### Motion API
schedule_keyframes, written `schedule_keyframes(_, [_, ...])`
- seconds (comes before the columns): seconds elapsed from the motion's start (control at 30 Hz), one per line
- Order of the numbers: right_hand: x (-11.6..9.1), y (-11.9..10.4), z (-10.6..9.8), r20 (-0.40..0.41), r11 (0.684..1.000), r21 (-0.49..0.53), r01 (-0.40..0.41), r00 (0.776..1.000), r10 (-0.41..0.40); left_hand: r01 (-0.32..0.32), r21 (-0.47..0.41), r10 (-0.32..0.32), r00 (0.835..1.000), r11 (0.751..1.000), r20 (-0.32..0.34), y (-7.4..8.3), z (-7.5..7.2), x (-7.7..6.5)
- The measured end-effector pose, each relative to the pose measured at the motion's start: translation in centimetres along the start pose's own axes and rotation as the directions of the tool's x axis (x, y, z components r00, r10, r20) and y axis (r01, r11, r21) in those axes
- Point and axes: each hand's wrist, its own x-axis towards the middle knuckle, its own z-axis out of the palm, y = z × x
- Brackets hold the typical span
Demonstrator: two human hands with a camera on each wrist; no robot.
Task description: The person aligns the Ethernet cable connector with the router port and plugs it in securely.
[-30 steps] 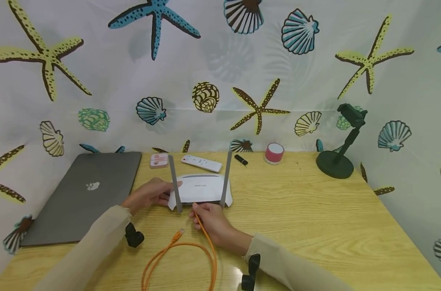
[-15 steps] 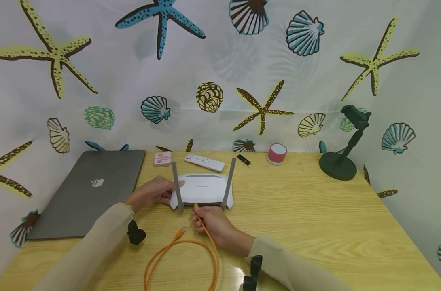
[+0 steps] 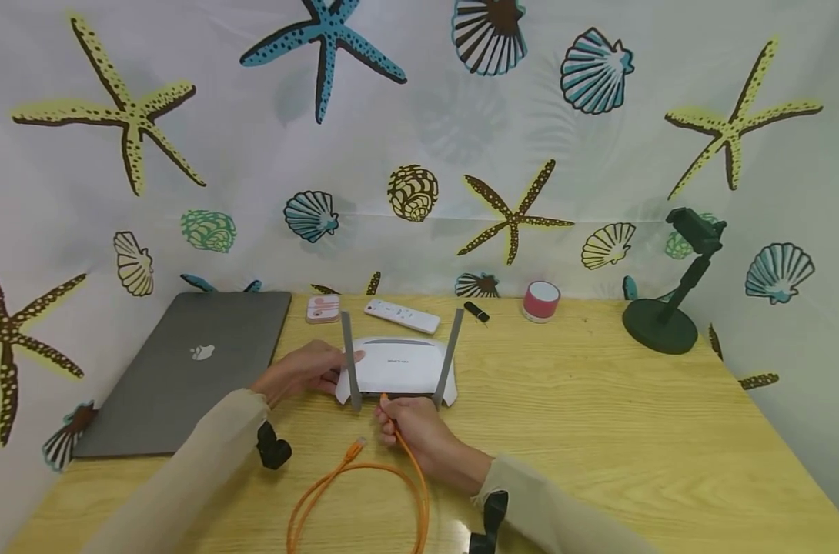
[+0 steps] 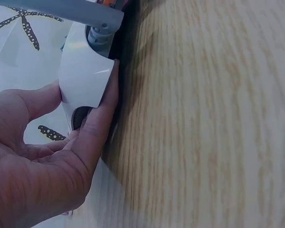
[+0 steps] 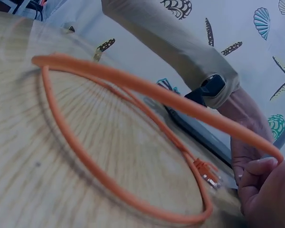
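A white wireless router (image 3: 402, 371) with two grey antennas lies on the table, its port side facing me. My left hand (image 3: 311, 368) grips its left end; in the left wrist view the hand (image 4: 42, 156) has the thumb on top of the router (image 4: 83, 76) and fingers beneath it. At the port edge, my right hand (image 3: 422, 432) pinches one end of an orange Ethernet cable (image 3: 425, 492). That end's plug is mostly hidden by fingers, so how deep it sits cannot be told. The cable's other plug (image 5: 208, 172) lies loose on the table beside the coil.
A closed grey laptop (image 3: 191, 385) lies left of the router. Behind it are an earphone case (image 3: 322, 309), a white remote (image 3: 402, 316) and a black USB stick (image 3: 476, 312). A pink-and-white cylinder (image 3: 541, 302) and a dark green stand (image 3: 662, 326) are at the back right.
The head view has shifted a little, so everything appears farther right and slightly lower. Both hands keep their hold on the router and the Ethernet cable, with hardly any movement.
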Motion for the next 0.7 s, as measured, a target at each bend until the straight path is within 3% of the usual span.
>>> schedule_keyframes(0.3, [-0.30,0.14,-0.17,0.036,1.000,0.020,-0.019,0.999,0.019,0.011,0.030,-0.011,1.000,1.000,0.001,0.34,0.06,-0.13])
schedule_keyframes(0.53, [-0.34,0.50,-0.42,-0.003,0.998,0.058,0.001,1.000,-0.001,-0.024,0.028,0.023,0.999,0.999,0.036,0.48,0.53,-0.10])
schedule_keyframes(0.7, [-0.10,0.63,-0.21,0.013,0.999,0.046,0.002,1.000,-0.002,0.002,0.036,-0.002,1.000,0.999,-0.003,0.46,0.61,-0.40])
